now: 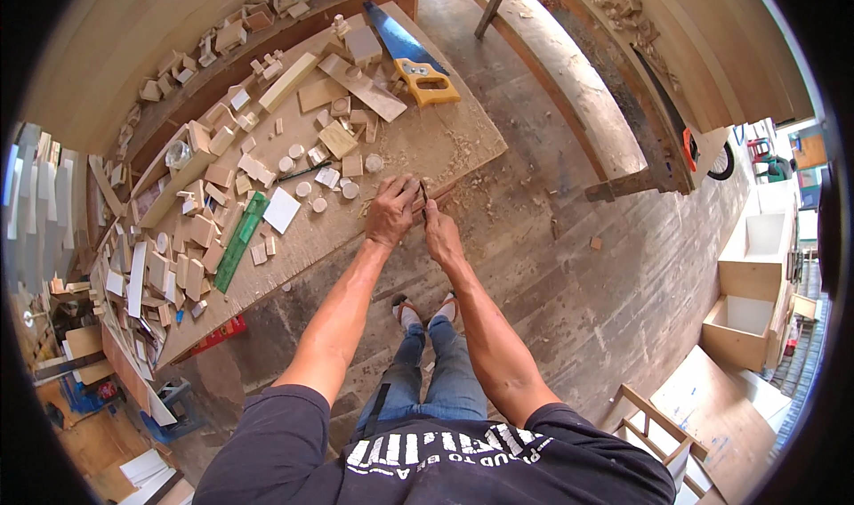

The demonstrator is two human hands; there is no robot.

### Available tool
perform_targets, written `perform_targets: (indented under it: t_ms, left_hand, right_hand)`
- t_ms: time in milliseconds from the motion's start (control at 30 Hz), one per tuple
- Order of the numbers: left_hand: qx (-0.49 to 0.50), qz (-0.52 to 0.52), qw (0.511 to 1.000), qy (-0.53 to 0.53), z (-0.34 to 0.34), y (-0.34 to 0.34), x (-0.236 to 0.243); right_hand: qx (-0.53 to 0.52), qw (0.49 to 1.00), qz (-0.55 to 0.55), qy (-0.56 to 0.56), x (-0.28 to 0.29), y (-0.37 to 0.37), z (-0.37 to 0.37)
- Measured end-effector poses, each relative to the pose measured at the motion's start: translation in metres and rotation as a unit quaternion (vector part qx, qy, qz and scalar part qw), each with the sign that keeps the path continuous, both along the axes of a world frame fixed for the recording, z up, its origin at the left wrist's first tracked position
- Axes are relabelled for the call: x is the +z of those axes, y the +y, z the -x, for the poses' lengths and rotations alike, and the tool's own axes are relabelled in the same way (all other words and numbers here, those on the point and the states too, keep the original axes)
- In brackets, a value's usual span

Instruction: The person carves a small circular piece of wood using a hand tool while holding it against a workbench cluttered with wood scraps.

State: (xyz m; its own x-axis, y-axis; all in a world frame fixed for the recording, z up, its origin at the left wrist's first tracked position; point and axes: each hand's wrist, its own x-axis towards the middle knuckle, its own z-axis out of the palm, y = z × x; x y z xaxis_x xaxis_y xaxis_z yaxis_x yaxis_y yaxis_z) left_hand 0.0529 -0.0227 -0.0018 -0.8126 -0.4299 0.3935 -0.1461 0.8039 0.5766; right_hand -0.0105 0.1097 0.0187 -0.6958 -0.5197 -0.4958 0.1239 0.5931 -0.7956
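Observation:
My left hand (392,209) presses down on a small wooden piece (416,195) at the near edge of the plywood workbench (445,145), fingers curled over it. My right hand (439,231) is just beside it, shut around a thin dark-handled tool (424,204) whose tip meets the wood piece between both hands. Wood shavings lie around the piece. What kind of tool it is cannot be made out.
A handsaw with blue blade and yellow handle (414,56) lies at the bench's far end. Several wood blocks and discs (307,162), a green ruler (238,240) and a white square sheet (282,210) cover the bench. A long plank (569,87) and wooden boxes (743,327) stand to the right.

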Motion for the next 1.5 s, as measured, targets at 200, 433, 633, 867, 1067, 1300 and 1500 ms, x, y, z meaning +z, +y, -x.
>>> perform_targets:
  t_ms: [200,433,633,867,1067,1300,1500]
  left_hand:
    - [-0.004,0.015,1.0,0.001,0.0,-0.002,-0.002]
    - [-0.016,-0.007,1.0,0.016,0.005,-0.002,0.001]
    - [-0.003,-0.026,1.0,0.009,0.0,0.0,-0.002]
    - [-0.005,-0.085,0.996,0.024,0.002,-0.008,-0.003]
    - [-0.004,-0.1,0.995,0.012,0.001,-0.009,-0.002]
    - [-0.009,-0.053,0.999,-0.002,0.001,-0.008,0.002]
    - [-0.009,-0.059,0.998,-0.001,0.0,-0.006,0.001]
  right_hand:
    - [0.009,0.999,0.004,0.049,-0.006,-0.005,-0.003]
    - [0.04,0.994,-0.075,0.068,-0.009,-0.02,0.01]
    - [0.055,0.991,-0.019,0.117,-0.005,-0.004,0.004]
    - [-0.004,1.0,-0.015,-0.014,-0.009,0.016,0.015]
    - [0.037,0.999,0.009,0.021,0.0,0.005,0.03]
    - [0.065,0.997,0.001,0.031,-0.013,0.003,0.033]
    - [0.114,0.993,-0.022,0.032,-0.013,0.0,0.039]
